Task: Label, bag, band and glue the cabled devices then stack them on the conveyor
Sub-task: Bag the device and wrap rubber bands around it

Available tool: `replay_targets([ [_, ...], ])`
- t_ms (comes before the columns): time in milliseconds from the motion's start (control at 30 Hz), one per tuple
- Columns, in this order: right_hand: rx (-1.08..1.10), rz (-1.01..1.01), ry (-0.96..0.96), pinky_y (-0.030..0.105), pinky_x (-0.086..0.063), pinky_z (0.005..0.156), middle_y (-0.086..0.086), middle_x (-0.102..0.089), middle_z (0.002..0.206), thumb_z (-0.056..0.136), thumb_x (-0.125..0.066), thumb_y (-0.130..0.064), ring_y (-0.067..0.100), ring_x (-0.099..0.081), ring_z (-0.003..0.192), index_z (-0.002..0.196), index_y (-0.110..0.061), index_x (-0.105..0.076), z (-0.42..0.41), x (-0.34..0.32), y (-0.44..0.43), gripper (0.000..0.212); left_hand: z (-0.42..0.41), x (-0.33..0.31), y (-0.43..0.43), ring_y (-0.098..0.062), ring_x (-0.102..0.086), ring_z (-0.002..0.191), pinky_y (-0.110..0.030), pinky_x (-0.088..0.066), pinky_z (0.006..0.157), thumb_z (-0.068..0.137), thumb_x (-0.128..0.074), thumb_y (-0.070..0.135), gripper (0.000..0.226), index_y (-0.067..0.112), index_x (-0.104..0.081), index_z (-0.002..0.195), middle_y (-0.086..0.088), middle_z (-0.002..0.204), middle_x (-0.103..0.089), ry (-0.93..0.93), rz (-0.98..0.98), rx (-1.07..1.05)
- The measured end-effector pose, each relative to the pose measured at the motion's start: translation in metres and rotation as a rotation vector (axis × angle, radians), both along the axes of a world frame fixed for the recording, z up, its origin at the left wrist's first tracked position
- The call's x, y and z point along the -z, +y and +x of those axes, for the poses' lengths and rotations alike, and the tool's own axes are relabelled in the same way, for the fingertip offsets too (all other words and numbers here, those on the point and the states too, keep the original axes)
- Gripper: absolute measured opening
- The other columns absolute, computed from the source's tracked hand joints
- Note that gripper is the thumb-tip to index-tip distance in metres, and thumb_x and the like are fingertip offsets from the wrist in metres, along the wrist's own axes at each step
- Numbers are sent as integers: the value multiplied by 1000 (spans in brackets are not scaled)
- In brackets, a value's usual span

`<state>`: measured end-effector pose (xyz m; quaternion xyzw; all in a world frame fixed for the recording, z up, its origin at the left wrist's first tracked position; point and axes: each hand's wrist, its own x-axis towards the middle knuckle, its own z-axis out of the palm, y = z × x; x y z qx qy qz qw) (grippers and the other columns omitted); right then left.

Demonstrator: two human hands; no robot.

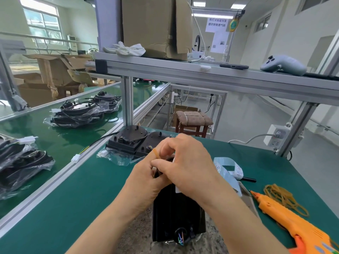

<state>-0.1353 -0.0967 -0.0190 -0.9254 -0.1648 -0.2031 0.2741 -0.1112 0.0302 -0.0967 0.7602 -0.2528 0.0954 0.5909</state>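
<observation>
Both hands meet over a black cabled device standing on end at the near edge of the green bench. The left hand grips its top end, and the right hand pinches an orange rubber band stretched there. An orange glue gun lies to the right, beside loose rubber bands. Bagged devices sit stacked on the conveyor.

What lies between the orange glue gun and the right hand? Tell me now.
In the head view, a pale blue label strip and the edge of a flat brownish sheet lie between the glue gun and the right hand.
</observation>
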Motion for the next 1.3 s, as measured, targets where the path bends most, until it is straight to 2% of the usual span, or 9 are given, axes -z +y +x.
replay_targets([
  [133,38,22,-85,25,-42,73,-16,-44,92,54,-69,-66,5,-44,91,88,-36,-54,-4,2,-10,48,3,5,5,-14,-64,111,-41,-50,96,84,-75,27,76,46,-35,145,7,124,-65,41,16,19],
  [233,44,188,62,15,-41,56,-20,-49,81,45,-76,-66,-2,-46,69,90,-39,-47,-17,2,-36,59,0,5,6,4,-59,113,-29,-48,96,78,-71,50,75,61,-31,140,26,124,-60,28,21,-47],
  [367,-102,403,305,11,-43,54,-10,-64,67,64,-92,-29,0,-51,54,77,-30,-63,-21,7,-46,32,-1,8,5,2,-55,121,-27,-40,98,82,-72,40,68,55,-38,140,21,125,-62,36,-19,0],
  [500,-34,280,136,11,-47,66,-15,-66,77,81,-79,-11,2,-60,72,75,-29,-71,-17,12,-45,21,1,10,7,3,-50,127,-28,-37,101,71,-79,48,78,58,-40,138,16,129,-62,44,-74,52],
  [700,-49,17,3,30,-51,69,-13,-62,79,84,-72,-10,8,-58,74,83,-25,-68,-17,11,-40,15,-1,9,1,-4,-54,125,-13,-42,99,65,-70,74,82,55,-40,139,10,126,-65,40,-142,30],
  [867,-96,34,84,18,-47,65,-14,-63,76,83,-73,-9,5,-58,72,79,-28,-67,-17,6,-46,20,-5,10,-8,-8,-62,114,-43,-45,105,72,-69,72,66,54,-51,132,12,118,-68,6,-169,-40],
  [1000,-143,186,236,16,-47,60,-15,-62,77,89,-68,-16,1,-54,63,94,-37,-53,-17,4,-45,26,-7,11,-8,-11,-63,112,-47,-45,104,69,-69,74,70,54,-50,133,11,119,-66,16,-172,-29],
  [1200,-147,135,84,20,-42,60,-13,-54,68,89,-73,-25,6,-52,64,91,-27,-73,-21,7,-40,2,-11,8,-6,-8,-63,114,-24,-48,98,66,-71,72,72,53,-51,133,10,118,-67,22,-201,14],
  [1300,-158,128,87,27,-49,65,-11,-60,74,88,-72,-18,8,-57,70,84,-26,-73,-21,2,-41,9,-13,8,-5,-11,-61,118,-32,-46,103,66,-75,67,74,50,-51,134,8,120,-67,29,-205,43],
])
